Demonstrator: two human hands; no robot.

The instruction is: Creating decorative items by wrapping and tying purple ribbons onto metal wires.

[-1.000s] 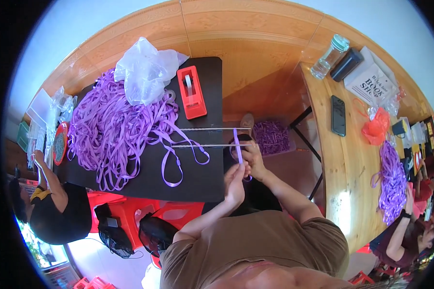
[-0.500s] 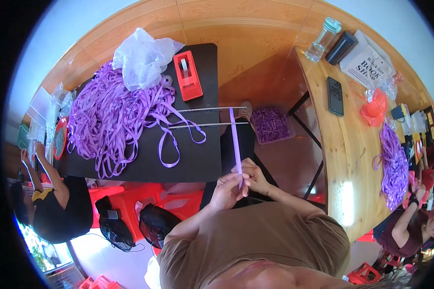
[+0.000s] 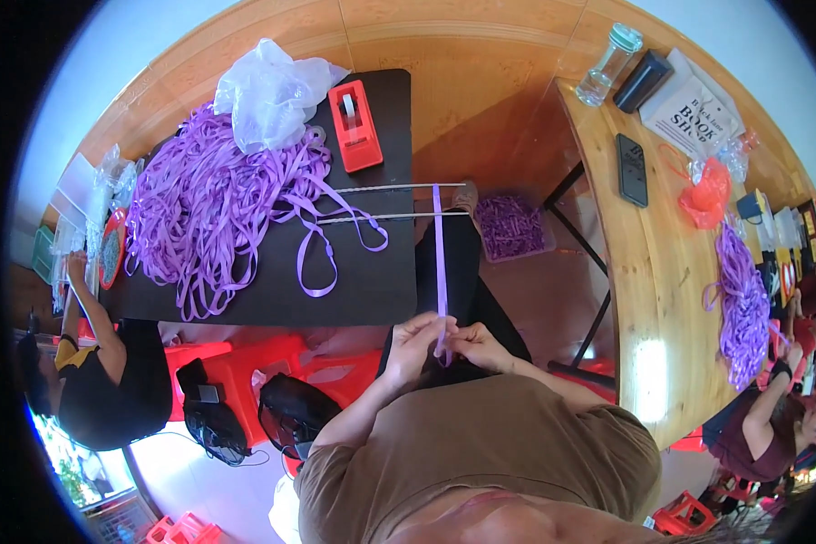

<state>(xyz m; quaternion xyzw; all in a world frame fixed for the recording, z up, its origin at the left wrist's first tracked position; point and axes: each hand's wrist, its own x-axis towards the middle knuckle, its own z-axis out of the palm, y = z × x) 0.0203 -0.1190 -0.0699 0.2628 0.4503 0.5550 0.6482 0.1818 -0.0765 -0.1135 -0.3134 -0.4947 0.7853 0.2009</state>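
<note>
Purple flat ribbon (image 3: 440,258) in L hand (image 3: 410,352)

strap (image 3: 440,258): smooth cloth | rods (image 3: 397,217): metal | dark table (image 3: 372,281): matt | pale table (image 3: 653,290): glossy wood | tape dispenser (image 3: 363,150): plastic

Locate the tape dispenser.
Head view, left of centre: the red tape dispenser sits near the far right corner of the dark table, right of the plastic bag.

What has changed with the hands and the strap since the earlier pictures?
The left hand and right hand moved toward the body, away from the rods. The strap now stretches farther from the rods. The pile and tape dispenser stayed in place.
</note>
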